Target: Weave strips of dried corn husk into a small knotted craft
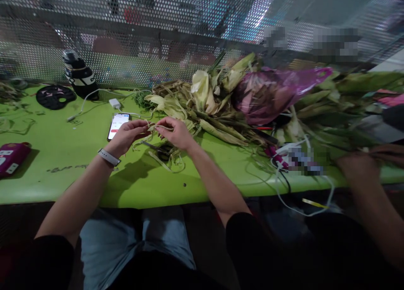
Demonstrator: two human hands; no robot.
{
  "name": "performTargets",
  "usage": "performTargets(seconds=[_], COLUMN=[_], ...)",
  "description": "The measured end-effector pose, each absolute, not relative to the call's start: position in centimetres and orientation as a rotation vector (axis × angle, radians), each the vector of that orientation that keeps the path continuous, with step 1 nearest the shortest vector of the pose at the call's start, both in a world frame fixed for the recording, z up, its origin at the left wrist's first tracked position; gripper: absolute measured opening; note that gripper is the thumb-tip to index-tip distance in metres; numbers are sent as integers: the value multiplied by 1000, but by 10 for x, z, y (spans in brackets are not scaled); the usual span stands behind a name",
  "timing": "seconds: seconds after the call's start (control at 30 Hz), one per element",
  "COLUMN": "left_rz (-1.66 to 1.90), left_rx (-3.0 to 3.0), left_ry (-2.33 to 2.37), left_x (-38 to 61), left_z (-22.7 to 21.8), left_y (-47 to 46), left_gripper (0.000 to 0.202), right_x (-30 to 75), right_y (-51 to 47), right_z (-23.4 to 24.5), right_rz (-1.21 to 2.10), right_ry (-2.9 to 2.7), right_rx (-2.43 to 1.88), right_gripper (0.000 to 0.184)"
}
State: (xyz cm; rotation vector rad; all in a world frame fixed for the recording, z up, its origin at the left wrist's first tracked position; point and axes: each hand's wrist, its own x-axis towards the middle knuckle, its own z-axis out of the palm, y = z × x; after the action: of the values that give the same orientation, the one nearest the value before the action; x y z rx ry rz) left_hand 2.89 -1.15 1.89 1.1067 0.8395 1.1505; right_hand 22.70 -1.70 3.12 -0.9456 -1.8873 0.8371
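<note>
Between my two hands a thin pale strip of corn husk is pinched at the fingertips, over the green table. My left hand, with a watch on its wrist, closes on one end from the left. From the right, my right hand grips the same strip with thumb and fingers. Dark-handled scissors lie just below the hands, partly covered by loose husk strips. Beside my left hand is a lit phone, partly hidden by that hand.
A heap of corn husks and a purple plastic bag fill the back right. A black bottle, hand fan, white charger and magenta box are left. A co-worker's hand and white cable are right.
</note>
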Motion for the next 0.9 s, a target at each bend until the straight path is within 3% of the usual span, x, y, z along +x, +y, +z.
performTargets(seconds=[0.67, 0.73, 0.9], left_rz=[1175, 1169, 1212], left_rx=[1138, 1087, 960], left_ry=[883, 896, 921], left_x=[29, 28, 26], left_z=[19, 19, 22], left_y=[-12, -11, -11], left_gripper=[29, 29, 20], right_x=[224, 225, 228], right_y=[0, 1, -8], right_z=[13, 11, 17], right_rz=[976, 826, 11], right_ry=[-1792, -1789, -1838], right_rx=[-1010, -1089, -1100], right_gripper=[21, 22, 29])
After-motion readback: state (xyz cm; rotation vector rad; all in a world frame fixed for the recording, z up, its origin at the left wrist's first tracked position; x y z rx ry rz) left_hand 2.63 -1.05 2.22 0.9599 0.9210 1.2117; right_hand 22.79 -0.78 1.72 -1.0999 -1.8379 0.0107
